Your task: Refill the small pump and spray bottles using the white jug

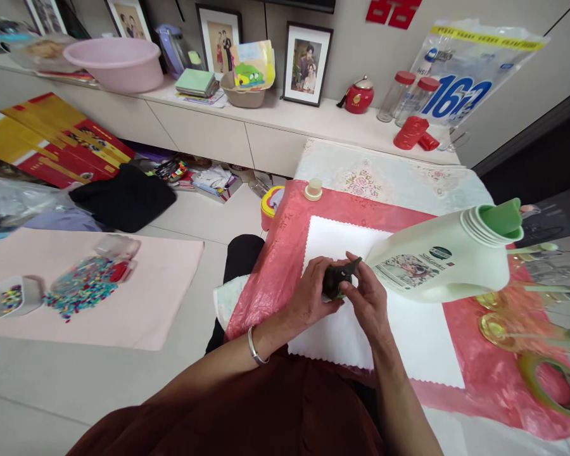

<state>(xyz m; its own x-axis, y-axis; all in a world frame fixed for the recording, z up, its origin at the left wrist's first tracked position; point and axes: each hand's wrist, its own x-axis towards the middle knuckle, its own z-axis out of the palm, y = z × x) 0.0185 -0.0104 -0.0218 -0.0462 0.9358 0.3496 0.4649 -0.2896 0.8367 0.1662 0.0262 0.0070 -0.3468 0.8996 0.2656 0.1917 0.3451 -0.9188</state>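
Here, left hand (312,288): curled round dark container (331,284);
Right hand (368,294): partly closed on it, thumb near black nozzle (351,266);
Container: above white sheet (413,335), toward the worktop's (275,278) left edge.

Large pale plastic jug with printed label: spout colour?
The spout is mid-green, seen best in the head view.

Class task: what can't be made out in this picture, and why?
Head view: the full shape of the dark object, partly covered by the left hand and right hand.
Head view: the smallest print on the jug label, too small to read.
Head view: the rest of the black panel, cut off by the top edge.
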